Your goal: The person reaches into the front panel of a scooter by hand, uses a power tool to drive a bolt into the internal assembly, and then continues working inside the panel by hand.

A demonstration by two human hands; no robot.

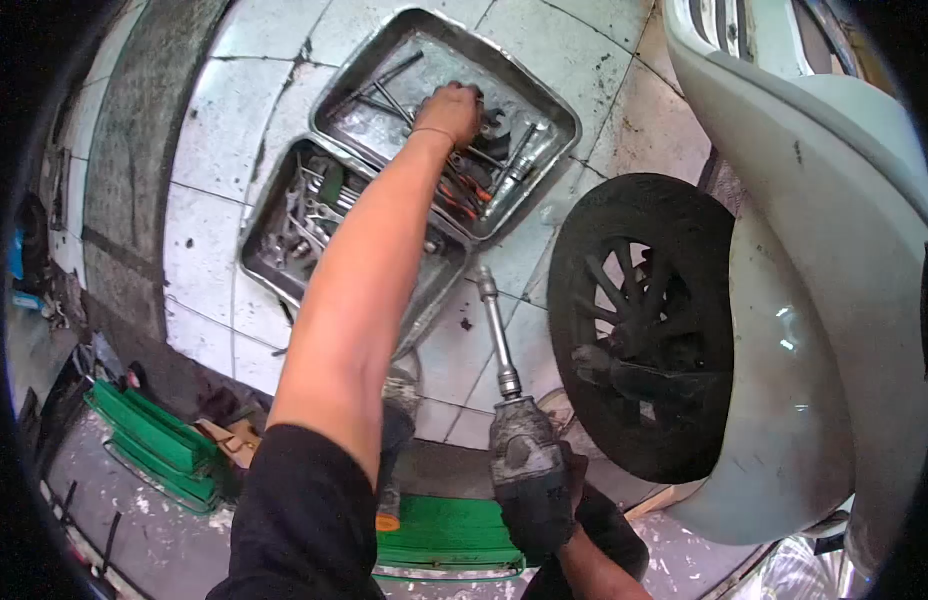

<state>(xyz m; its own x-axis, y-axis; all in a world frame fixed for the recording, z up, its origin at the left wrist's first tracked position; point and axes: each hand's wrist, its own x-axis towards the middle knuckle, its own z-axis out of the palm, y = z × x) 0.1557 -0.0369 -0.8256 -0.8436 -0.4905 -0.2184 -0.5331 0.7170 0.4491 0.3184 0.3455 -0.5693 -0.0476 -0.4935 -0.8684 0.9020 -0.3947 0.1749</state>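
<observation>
My left hand (452, 112) reaches down into the upper metal tray (569, 105), its fingers curled among the tools. What is under the fingers is hidden. Beside it lie a spanner (496, 122), an extension bar with sockets (519, 165) and a tool with orange-red handles (472, 190). My right hand (574, 480) is wrapped around the handle of a worn impact wrench (529, 460). A long socket extension (498, 335) is fitted to its nose and points toward the trays.
A second metal tray (254, 245) full of tools adjoins the first, partly behind my left arm. To the right stand a car wheel (639, 320) and a pale car body panel (814, 330). Green step-like stands (154, 440) sit at the lower left; another green piece (449, 530) is below me.
</observation>
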